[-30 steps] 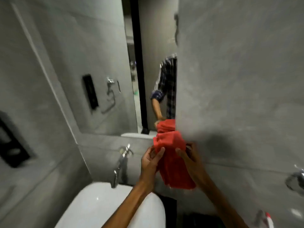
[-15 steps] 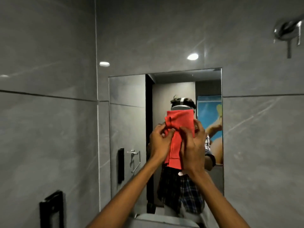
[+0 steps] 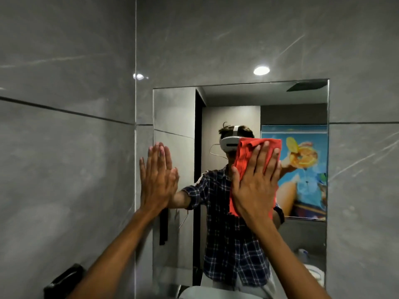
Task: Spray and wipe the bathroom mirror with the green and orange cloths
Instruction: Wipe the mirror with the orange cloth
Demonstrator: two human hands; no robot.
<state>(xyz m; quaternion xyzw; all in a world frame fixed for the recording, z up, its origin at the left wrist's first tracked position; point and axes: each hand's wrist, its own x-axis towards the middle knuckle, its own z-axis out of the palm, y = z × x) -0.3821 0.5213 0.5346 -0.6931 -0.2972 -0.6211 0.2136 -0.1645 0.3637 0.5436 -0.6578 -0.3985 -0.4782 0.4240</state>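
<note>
The right hand (image 3: 255, 184) is now spread flat, pressing the orange cloth (image 3: 246, 156) against the mirror (image 3: 244, 100) at mid-height; half a second earlier the cloth was being bunched between both hands. The left hand (image 3: 156, 180) has been released, open and empty, braced at the mirror's left edge. Wiping is judged begun. No green cloth is observed.
</note>
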